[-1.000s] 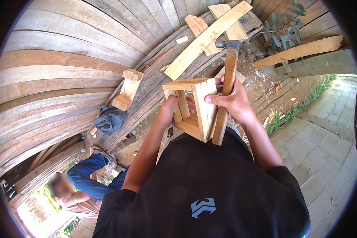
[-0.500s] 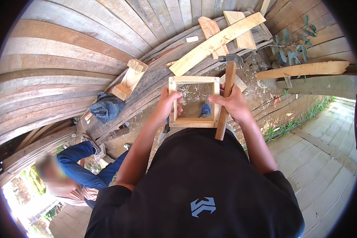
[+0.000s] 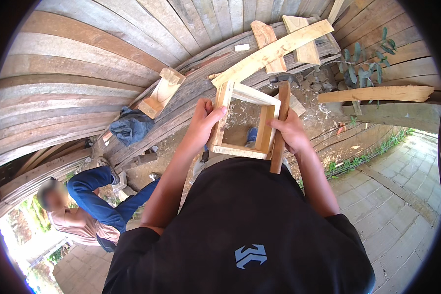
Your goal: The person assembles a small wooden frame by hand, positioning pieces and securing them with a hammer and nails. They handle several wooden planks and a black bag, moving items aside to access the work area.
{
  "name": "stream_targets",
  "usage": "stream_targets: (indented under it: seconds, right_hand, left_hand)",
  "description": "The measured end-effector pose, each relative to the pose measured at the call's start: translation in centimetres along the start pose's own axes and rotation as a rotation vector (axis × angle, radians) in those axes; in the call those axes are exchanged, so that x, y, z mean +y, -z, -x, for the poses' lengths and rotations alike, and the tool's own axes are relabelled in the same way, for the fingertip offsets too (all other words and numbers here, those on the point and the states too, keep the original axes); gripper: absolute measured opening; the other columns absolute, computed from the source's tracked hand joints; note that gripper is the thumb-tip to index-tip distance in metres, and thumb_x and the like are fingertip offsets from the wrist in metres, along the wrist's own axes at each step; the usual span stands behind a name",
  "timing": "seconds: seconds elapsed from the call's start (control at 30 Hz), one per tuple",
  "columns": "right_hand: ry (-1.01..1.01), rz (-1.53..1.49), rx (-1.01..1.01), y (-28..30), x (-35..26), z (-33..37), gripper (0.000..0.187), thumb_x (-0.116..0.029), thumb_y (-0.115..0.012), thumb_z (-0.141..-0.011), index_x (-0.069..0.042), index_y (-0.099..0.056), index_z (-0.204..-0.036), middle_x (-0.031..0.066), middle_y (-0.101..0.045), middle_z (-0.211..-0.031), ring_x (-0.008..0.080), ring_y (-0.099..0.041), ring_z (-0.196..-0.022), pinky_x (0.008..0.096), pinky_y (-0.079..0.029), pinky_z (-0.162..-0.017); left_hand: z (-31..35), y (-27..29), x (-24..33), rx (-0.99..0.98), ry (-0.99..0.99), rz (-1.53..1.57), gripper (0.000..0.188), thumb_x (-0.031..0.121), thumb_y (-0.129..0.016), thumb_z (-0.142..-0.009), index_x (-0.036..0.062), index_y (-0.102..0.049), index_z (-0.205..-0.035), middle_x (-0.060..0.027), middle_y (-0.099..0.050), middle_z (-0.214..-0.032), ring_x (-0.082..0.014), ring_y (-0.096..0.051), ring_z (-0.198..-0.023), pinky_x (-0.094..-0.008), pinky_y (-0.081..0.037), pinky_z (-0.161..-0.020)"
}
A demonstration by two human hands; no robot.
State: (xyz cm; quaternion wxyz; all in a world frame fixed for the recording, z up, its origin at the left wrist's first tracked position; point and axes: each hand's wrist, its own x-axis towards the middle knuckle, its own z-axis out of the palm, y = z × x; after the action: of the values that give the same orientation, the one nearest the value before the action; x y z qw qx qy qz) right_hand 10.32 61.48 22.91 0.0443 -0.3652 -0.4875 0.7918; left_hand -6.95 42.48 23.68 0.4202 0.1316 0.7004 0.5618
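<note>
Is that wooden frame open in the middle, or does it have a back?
Open in the middle: the dirt ground and a blue shoe show through the wooden frame.

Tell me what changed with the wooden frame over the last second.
The wooden frame has turned: its right side first showed its outer face, now its inner face. The left hand has drawn its fingers out of the opening and holds the left side. Nothing was let go: the right hand keeps the hammer and the frame's right side. The loose boards stayed put.

Wooden frame [image 3: 265,128] — from face-on to a slant
</note>
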Motion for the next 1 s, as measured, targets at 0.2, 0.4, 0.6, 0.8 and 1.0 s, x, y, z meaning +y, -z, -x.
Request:
stream_targets:
  seconds: [0.2, 0.4, 0.6, 0.8, 1.0]
  right_hand:
    - [0.085, -0.063, 0.009, 1.5, 1.7, -1.0, 0.044, 0.004, -0.063, -0.076, 0.007, -0.049, -0.118, 0.0091, -0.06, -0.102, 0.0153, -0.06, -0.089, 0.0308, -0.05, -0.08]
    - [0.122, 0.016, 0.079, 1.7, 1.2, -1.0, 0.042, 0.001, -0.067, -0.074, 0.006, -0.05, -0.111, 0.0077, -0.058, -0.096, 0.0152, -0.058, -0.084, 0.0308, -0.049, -0.074]
    - [-0.025, 0.117, 0.089, 1.9, 2.2, -1.7, 0.039, -0.006, -0.075, -0.068, 0.007, -0.055, -0.099, 0.0085, -0.058, -0.086, 0.0161, -0.057, -0.076, 0.0322, -0.048, -0.066]
    - [-0.089, 0.09, 0.096, 2.6, 3.5, -2.0, 0.039, -0.009, -0.078, -0.066, 0.007, -0.057, -0.093, 0.009, -0.058, -0.083, 0.0173, -0.058, -0.073, 0.0324, -0.047, -0.063]
    - [-0.021, 0.142, 0.156, 1.9, 4.2, -2.3, 0.037, -0.011, -0.079, -0.065, 0.008, -0.058, -0.088, 0.0093, -0.058, -0.079, 0.0167, -0.058, -0.07, 0.0327, -0.047, -0.06]
  left_hand:
    - [0.5, -0.8, 0.1, -0.077, -0.075, -0.142, 0.038, 0.011, -0.067, -0.087, 0.0108, -0.031, -0.096, -0.008, -0.057, -0.092, -0.0134, -0.056, -0.068, -0.0287, -0.05, -0.058]
    - [-0.2, -1.5, 0.5, -0.092, 0.13, -0.012, 0.037, 0.015, -0.063, -0.088, 0.0059, -0.032, -0.108, -0.0099, -0.058, -0.097, -0.0222, -0.066, -0.084, -0.0337, -0.054, -0.062]
    - [-1.0, -1.8, -1.9, -0.086, 0.299, -0.017, 0.037, 0.019, -0.056, -0.088, 0.0031, -0.031, -0.111, -0.0159, -0.053, -0.113, -0.0275, -0.065, -0.095, -0.0377, -0.056, -0.064]
    - [-0.5, -2.4, -3.8, -0.036, 0.285, -0.081, 0.04, 0.009, -0.055, -0.086, 0.0005, -0.028, -0.114, -0.0184, -0.054, -0.117, -0.0273, -0.064, -0.097, -0.038, -0.055, -0.067]
    - [-1.3, -1.9, -6.7, 0.003, 0.176, -0.395, 0.041, -0.002, -0.052, -0.083, -0.0002, -0.026, -0.115, -0.0203, -0.058, -0.118, -0.0248, -0.064, -0.097, -0.0368, -0.054, -0.073]
